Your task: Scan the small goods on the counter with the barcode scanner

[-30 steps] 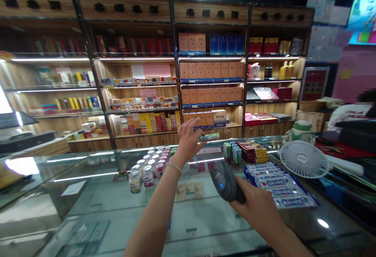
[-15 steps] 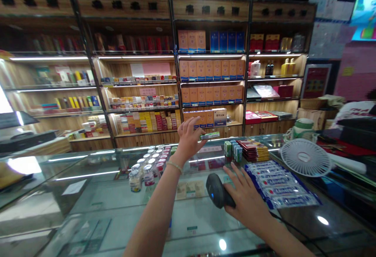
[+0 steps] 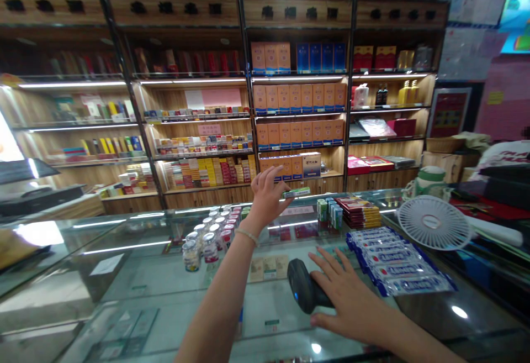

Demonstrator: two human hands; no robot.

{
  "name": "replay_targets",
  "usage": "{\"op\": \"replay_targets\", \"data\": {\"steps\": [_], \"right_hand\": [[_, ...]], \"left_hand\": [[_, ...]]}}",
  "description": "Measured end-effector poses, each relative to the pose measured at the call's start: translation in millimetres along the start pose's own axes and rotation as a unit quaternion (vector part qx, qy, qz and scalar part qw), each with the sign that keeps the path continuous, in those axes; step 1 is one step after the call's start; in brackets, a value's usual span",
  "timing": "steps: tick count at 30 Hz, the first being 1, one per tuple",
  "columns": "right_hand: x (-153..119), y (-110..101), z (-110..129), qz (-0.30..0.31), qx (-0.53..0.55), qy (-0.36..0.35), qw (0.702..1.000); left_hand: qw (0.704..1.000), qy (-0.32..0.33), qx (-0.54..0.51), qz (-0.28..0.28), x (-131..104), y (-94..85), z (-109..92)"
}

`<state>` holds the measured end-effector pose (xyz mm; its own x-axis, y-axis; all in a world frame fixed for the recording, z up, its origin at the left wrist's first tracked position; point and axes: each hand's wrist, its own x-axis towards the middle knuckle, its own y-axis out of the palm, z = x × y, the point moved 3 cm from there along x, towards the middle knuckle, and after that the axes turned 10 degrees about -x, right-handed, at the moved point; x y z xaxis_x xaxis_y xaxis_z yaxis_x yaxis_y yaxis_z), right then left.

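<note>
Jars point(image 3: 201, 241): bunched up on the glass counter point(image 3: 165, 291)
Left hand point(image 3: 265, 196): pinching a little green-and-white pack point(image 3: 298, 192) up over the counter
Scanner point(image 3: 303, 288): lying on the glass
Right hand point(image 3: 344, 294): spread loose and open over its handle
Blue packets point(image 3: 399, 261): just beside that hand

Strip lights point(image 3: 194, 81) glow beneath shelves point(image 3: 332, 159); the frame's top is dark. Glare streaks the glass counter point(image 3: 161, 291), 2 round spots point(image 3: 459, 311) toward lower right. Left edge looks stretched, soft.

We note a clear glass-topped counter point(image 3: 165, 291) bearing upright clear jars with silvery lids point(image 3: 210, 249), flat blue-and-white plastic packets point(image 3: 399, 262) and stacked red-and-gold packs point(image 3: 356, 212).
</note>
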<state>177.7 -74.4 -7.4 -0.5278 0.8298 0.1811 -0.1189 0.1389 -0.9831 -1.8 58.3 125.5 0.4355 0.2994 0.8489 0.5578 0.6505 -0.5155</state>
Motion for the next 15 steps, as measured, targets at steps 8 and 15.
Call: {"op": "replay_targets", "data": {"steps": [8,15], "right_hand": [[1.0,-8.0,-0.3,-0.019,0.004,-0.039,0.999],[0.9,-8.2,-4.1,-0.057,-0.033,-0.046,0.997]], "left_hand": [[1.000,0.003,0.002,-0.004,-1.2,1.2,2.2],[1.000,0.003,0.000,0.004,-0.7,1.4,1.7]]}}
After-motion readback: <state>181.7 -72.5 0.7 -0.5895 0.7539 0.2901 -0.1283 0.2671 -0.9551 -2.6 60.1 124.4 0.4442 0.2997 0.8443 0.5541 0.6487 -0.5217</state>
